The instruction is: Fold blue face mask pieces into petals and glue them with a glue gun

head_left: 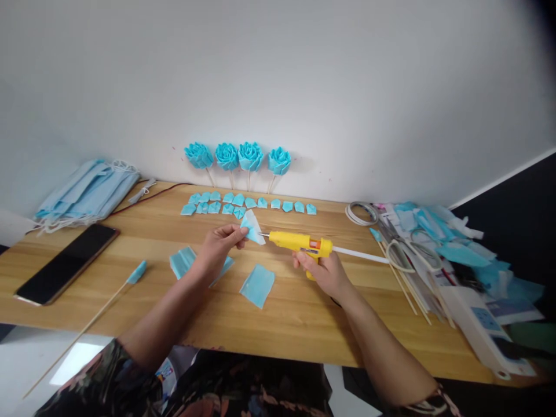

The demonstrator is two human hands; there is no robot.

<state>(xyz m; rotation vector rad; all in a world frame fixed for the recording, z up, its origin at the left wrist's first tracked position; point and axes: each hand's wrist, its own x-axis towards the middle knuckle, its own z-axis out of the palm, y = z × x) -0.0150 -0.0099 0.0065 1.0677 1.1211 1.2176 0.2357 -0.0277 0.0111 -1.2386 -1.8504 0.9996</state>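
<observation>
Blue-white piece pinched in left fingers; glue gun clamped by right fingers, handle partly hidden; nozzle contact unclear.

"What lay at the left of the table?"
"A phone, screen dark, set at a slant."
"And at the right?"
"A long white bar sat near the front edge."
"Behind?"
"A pale wall rose, marked with small reddish specks."
</observation>
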